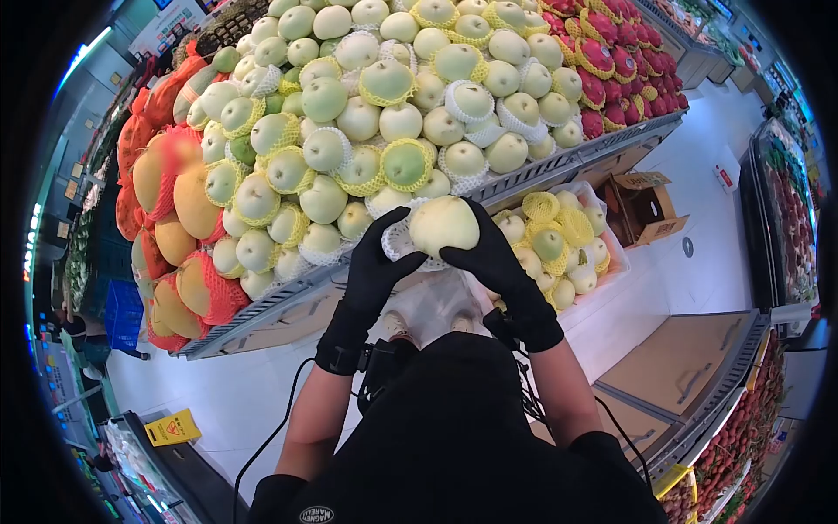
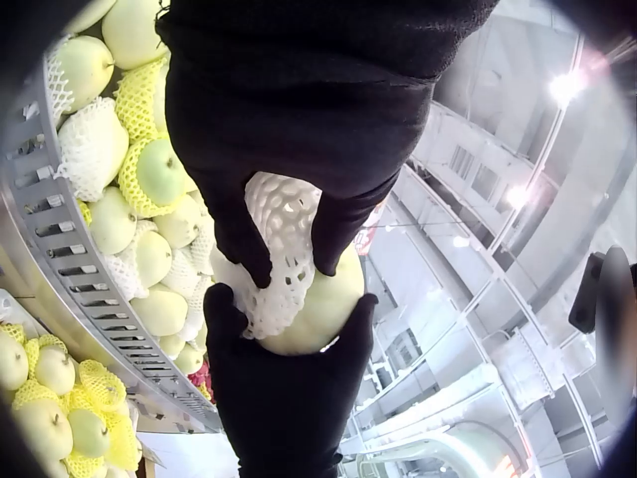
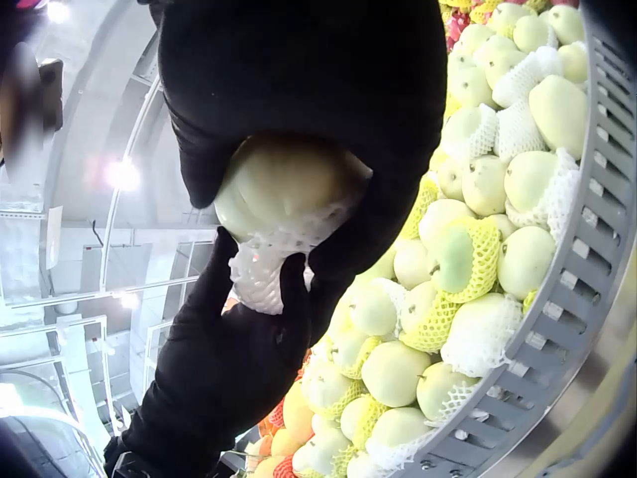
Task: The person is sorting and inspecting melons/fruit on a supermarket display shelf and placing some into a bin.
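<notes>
Between my two black-gloved hands is a pale green-yellow melon [image 1: 443,227], held up in front of the display. A white foam net [image 2: 284,224] covers part of it, bunched on the melon's left side in the head view. My left hand [image 1: 375,258] pinches this net between thumb and fingers, as the left wrist view shows. On the other side, my right hand [image 1: 499,253] grips the bare part of the melon, fingers curled round it. In the right wrist view the net [image 3: 261,274] hangs off the melon towards the left hand.
Piled melons [image 1: 325,199] in yellow and white nets fill the stand ahead, behind a grey slatted rail [image 1: 524,179]. A crate of netted melons [image 1: 546,244] sits low on the right, near an open cardboard box [image 1: 646,210]. Dragon fruit [image 1: 615,65] lie at the far right.
</notes>
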